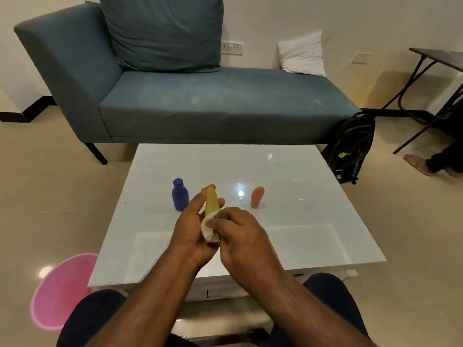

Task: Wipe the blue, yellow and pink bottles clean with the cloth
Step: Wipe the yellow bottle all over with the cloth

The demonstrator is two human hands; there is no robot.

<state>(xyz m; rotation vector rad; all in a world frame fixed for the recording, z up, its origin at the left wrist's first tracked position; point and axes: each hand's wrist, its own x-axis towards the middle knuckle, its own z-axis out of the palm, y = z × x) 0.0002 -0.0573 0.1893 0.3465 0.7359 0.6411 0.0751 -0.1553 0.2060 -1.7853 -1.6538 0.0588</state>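
Above the near half of the glossy white glass table (288, 221), the head view is showing the left hand (193, 229) wrapping its fingers around the small tapered yellow plastic bottle (212, 202), holding it up off the surface with its rounded end pointing away from the person. The right hand (240, 236) is pinching the crumpled white cloth (208, 227) against the bottle's lower part, so both grips are clenched, one on the bottle and one on the cloth. The squat blue plastic bottle (180, 195) with its round cap is standing upright just left of the hands, and the slim pink bottle (257, 197) is standing upright to their right, both untouched on the table.

Judging from this, the yellow bottle is the one being wiped. To do it well, the left hand should be turning the bottle while the cloth is sliding from base to tip, covering the patches now hidden under the fingers.
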